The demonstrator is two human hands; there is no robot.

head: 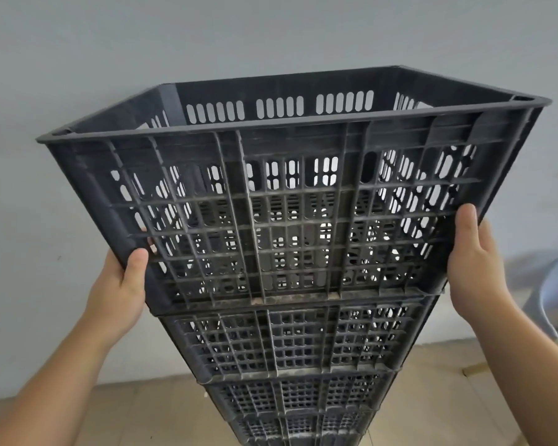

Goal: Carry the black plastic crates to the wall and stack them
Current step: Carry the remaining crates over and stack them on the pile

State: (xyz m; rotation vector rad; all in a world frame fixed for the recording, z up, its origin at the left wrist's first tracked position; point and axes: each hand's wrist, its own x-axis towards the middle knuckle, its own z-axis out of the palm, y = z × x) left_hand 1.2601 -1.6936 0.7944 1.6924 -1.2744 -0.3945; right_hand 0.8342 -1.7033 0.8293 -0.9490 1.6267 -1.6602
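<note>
The left hand (120, 291) grips the top crate (290, 204) at its eight-o'clock corner. The right hand (474, 268) grips its four-o'clock corner.

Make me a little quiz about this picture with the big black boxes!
1. True or false: only one hand holds the top crate.
2. What is behind the crates? A) a grey wall B) a window C) a door
3. Fill the gap: the crates below are coloured ___.
Key: 1 false, the left hand and right hand both grip its sides. 2 A. 3 black.
</note>
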